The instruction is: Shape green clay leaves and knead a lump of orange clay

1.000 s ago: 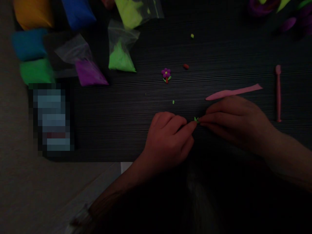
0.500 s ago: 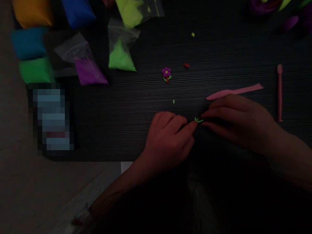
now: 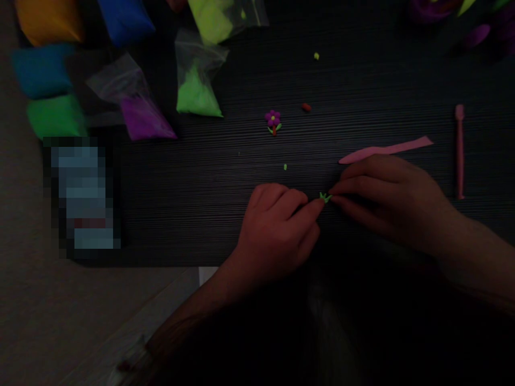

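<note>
A tiny green clay piece [image 3: 324, 197] sits between my two hands near the front of the dark table [image 3: 382, 80]. My left hand [image 3: 277, 230] is curled, its fingertips pinched against the piece from the left. My right hand [image 3: 390, 201] reaches in from the right, thumb and forefinger pinched on the same piece. A small purple clay flower [image 3: 273, 121] with a red stem and green leaves lies farther back on the table.
Bags of clay lie at the back left: light green [image 3: 196, 91], purple [image 3: 142, 115], green [image 3: 54, 115], blue [image 3: 124, 21], orange [image 3: 48, 21]. Two pink modelling tools [image 3: 386, 150] [image 3: 459, 153] lie at the right. Small clay crumbs, red [image 3: 306, 107] and green [image 3: 285, 167], dot the table.
My right fingers opened slightly off the green piece half a second ago and have closed back onto it. The left hand has stayed in place.
</note>
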Motion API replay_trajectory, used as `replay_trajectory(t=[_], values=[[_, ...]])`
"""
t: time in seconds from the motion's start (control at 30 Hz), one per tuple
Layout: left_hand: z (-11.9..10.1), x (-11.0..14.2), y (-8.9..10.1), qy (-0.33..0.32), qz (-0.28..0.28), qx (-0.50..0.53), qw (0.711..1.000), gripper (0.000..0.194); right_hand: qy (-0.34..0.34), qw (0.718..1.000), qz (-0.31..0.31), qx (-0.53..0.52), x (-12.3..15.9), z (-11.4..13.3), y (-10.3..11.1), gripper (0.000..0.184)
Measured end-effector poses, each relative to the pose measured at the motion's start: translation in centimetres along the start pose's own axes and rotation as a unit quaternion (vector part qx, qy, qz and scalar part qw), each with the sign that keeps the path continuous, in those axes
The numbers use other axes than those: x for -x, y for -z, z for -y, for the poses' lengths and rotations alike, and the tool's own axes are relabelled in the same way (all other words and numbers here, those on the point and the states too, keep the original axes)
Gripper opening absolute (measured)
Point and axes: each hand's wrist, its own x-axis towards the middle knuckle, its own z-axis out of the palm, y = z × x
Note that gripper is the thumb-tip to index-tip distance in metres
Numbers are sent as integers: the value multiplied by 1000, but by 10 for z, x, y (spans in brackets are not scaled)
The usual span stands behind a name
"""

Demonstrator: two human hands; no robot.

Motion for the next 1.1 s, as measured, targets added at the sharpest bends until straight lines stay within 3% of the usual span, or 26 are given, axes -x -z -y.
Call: replay_trajectory(t=[1.1], values=[[1, 1, -1, 14, -1, -16, 1000, 26, -8, 1000, 12, -20, -1, 0, 3, 13]])
